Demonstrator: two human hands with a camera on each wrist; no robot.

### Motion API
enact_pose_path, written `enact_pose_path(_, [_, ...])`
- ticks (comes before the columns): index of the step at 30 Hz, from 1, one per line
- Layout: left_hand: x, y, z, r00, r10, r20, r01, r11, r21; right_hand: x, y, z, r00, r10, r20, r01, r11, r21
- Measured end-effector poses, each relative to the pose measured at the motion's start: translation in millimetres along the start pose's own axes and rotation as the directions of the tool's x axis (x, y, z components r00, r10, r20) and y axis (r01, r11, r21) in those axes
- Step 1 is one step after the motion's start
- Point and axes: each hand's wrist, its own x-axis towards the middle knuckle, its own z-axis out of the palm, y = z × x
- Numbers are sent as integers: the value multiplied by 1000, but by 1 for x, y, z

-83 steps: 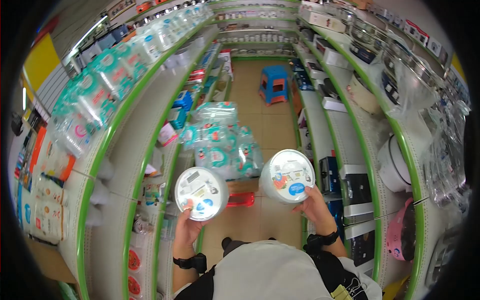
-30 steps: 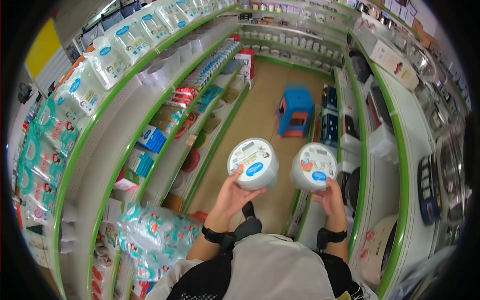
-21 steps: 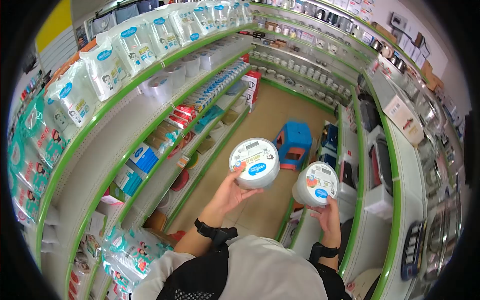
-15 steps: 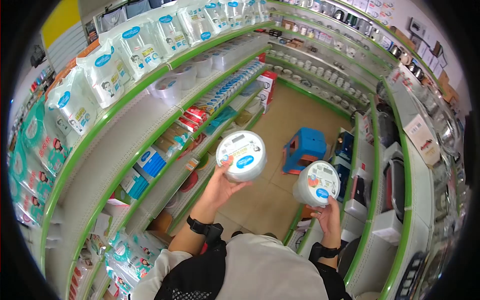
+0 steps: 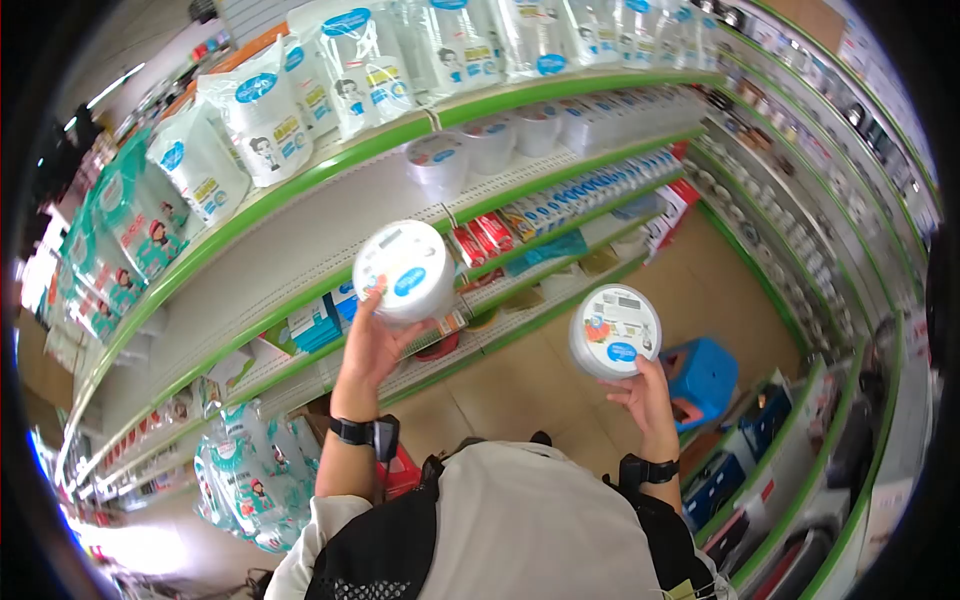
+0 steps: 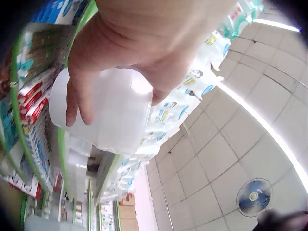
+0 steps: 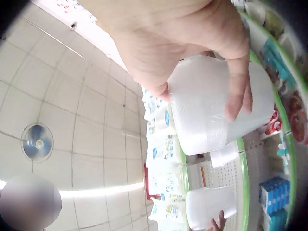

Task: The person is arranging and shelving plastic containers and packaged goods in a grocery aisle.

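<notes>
My left hand [image 5: 368, 345] grips a round, translucent plastic food tub [image 5: 405, 275] with a white printed label on top. The thumb lies on its edge and the fingers go underneath. In the left wrist view, the fingers curl round the wall of this tub [image 6: 120, 110]. To the right, my right hand [image 5: 645, 395] holds a matching tub [image 5: 612, 330] by its near edge. The right wrist view shows the thumb and fingers spread over the wall of that tub [image 7: 207, 106]. Both tubs are tilted, labels up, and apart from each other.
Similar tubs [image 5: 437, 165] stand on a shelf ahead, under a row of bagged packs [image 5: 365, 75]. A blue stool [image 5: 705, 380] stands on the floor to the right. Teal-and-clear packs [image 5: 250, 475] sit low at left. Shelving [image 5: 790, 460] lines the right side.
The view has swung left from the aisle to face the left shelves, and the stool has shifted right. Both hands keep hold of their tubs, which are now farther apart.
</notes>
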Motion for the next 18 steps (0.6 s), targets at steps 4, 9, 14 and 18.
enact_pose_path(4, [45, 33, -21, 992, 77, -100, -80, 996, -26, 79, -21, 32, 968, 129, 217, -104, 987, -123])
enact_pose_path(9, [119, 67, -59, 990, 11, -138, -6, 999, 34, 140, -34, 98, 895, 212, 393, -151, 972, -179])
enact_pose_path(14, [217, 99, -96, 993, 46, -106, -46, 999, 6, 207, -35, 196, 788, 292, 542, -198, 954, -226])
enact_pose_path(18, [314, 106, -160, 993, -49, -104, 42, 997, -70, 253, -21, 274, 748, 294, 596, -170, 952, -256])
